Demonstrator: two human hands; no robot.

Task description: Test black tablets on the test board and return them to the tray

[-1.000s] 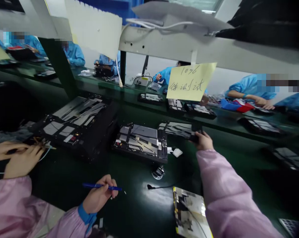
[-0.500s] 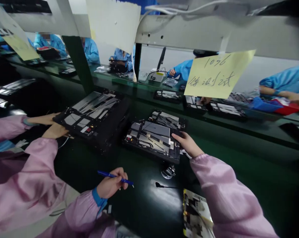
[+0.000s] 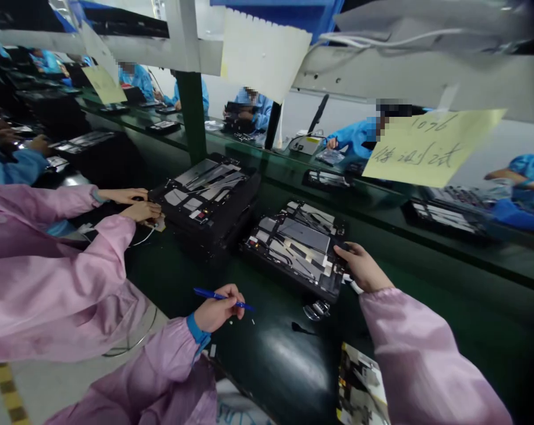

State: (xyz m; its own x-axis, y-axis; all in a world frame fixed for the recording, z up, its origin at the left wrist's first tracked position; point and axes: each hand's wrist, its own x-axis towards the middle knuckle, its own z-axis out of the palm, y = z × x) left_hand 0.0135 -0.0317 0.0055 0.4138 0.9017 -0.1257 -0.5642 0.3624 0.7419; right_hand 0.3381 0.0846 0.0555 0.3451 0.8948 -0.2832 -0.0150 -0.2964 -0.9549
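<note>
Head view: the person's left hand (image 3: 216, 314) holds a blue pen (image 3: 220, 298) in a closed grip above the dark green surface (image 3: 271, 360). The right hand (image 3: 362, 267) lies on the lower right edge of an opened tablet (image 3: 293, 251), though I cannot tell whether that grip is closed. The tablet sits flat at centre, a small metal part (image 3: 318, 310) just below it. Toward the left, a co-worker's hands (image 3: 134, 203) reach a stack of black tablets (image 3: 205, 203); a yellow note (image 3: 430, 147) hangs upper right.

Blue pen (image 3: 205, 293); opened tablet (image 3: 293, 248), internals exposed
</note>
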